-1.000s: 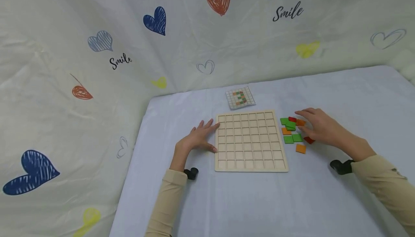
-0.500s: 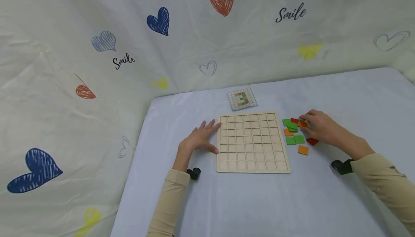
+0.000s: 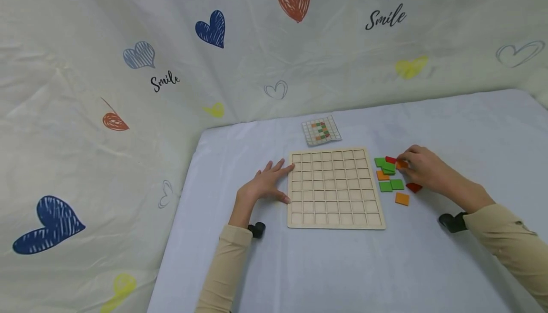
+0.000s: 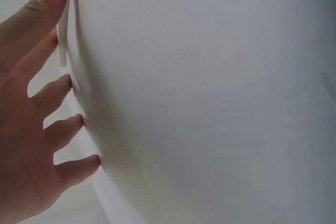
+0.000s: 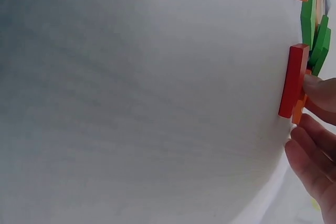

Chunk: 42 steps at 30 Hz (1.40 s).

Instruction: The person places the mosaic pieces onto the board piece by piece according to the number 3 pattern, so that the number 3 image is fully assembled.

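Note:
A pale wooden grid board (image 3: 336,228) lies on the white-covered table. At its left edge, my left hand (image 3: 265,183) rests with fingers spread, thumb and index fingertips touching the rim. The left wrist view shows that hand's straight fingers (image 4: 60,132) against the cloth. Right of the board my right hand (image 3: 421,168) pinches an orange tile (image 3: 401,164) between thumb and fingers; the tile is partly hidden. Around it lie green tiles (image 3: 388,166), a red tile (image 3: 390,159) and another red tile (image 3: 414,188) by the palm. In the right wrist view, a red tile (image 5: 294,81) overlaps the pinched orange one.
Behind the board lies a small pattern card (image 3: 322,131) with coloured squares on a grid. Nearer the front are a loose orange tile (image 3: 402,199) and two green tiles side by side. A white curtain (image 3: 239,65) printed with hearts hangs behind and at the left.
My right hand's thumb and fingers have closed in on the orange tile. The left hand keeps its place at the board's edge. The whole head view has shifted slightly.

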Tool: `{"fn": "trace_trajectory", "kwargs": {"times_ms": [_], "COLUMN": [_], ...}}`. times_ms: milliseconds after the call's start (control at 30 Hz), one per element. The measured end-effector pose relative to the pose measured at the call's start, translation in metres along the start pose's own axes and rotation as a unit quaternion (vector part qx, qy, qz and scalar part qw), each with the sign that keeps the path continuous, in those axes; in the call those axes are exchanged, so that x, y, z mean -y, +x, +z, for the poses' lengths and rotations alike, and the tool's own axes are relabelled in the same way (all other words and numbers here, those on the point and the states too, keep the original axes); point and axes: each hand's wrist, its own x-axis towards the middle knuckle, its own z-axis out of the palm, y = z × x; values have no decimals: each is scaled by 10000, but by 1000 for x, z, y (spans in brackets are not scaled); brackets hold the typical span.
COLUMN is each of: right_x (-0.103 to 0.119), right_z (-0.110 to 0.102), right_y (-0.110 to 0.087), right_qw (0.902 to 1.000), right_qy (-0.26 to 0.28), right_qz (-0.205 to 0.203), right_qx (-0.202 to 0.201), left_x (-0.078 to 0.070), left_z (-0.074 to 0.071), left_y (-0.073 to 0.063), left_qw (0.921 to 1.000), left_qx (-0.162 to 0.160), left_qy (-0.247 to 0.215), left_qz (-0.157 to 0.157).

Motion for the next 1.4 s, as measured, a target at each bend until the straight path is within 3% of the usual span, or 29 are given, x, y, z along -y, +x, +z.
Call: {"fn": "trace_trajectory", "kwargs": {"times_ms": [400,667,867,1200,1400], "right_x": [0,0,-2,0,7], "right_z": [-3,-5,-9,-16,-23], "right_y": [5,4,-2,-7,-8], "right_qw": [9995,9989,9992,9982,9943], "right_qy": [-7,295,324,374,741], "right_qz": [143,175,-167,-333,-311], "right_qx": [296,331,143,-339,-697], "left_x": [1,0,-5,-4,-6], "left_z": [2,2,1,2,0], "left_y": [-2,-1,1,1,1], "left_qw": [10000,9999,9997,9997,9997], "left_qx": [-39,-32,-59,-112,-101], "left_qy": [-42,-50,-201,-191,-234], "left_qz": [-35,-94,80,94,64]}}
